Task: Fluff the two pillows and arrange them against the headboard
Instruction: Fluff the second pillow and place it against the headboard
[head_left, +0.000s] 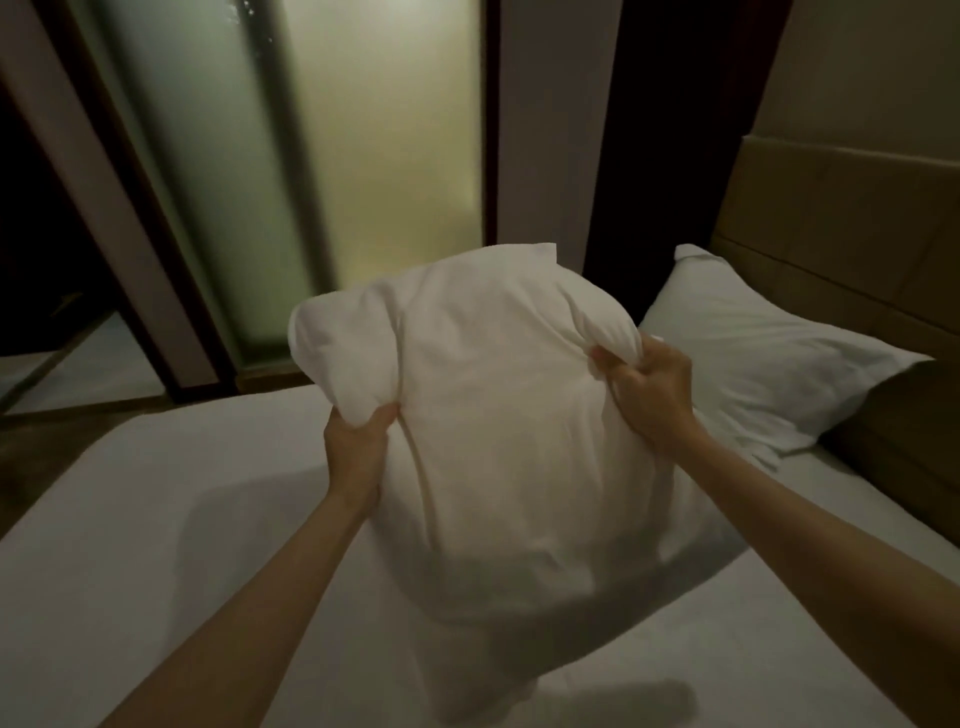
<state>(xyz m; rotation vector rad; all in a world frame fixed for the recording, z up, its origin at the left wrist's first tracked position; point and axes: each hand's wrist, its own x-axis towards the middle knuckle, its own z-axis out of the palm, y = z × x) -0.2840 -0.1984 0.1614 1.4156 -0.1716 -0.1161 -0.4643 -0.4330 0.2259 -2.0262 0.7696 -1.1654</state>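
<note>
A white pillow (498, 426) is held up above the bed, standing on end in front of me. My left hand (358, 441) grips a bunch of its cover on the left side. My right hand (649, 389) is clenched on its upper right corner. A second white pillow (763, 364) lies at the right, leaning against the tan padded headboard (841, 218).
The white bed sheet (156, 509) spreads below and to the left. Past the bed's far edge stand frosted glass panels (384, 156) in dark frames and a strip of wooden floor (41, 441). The room is dim.
</note>
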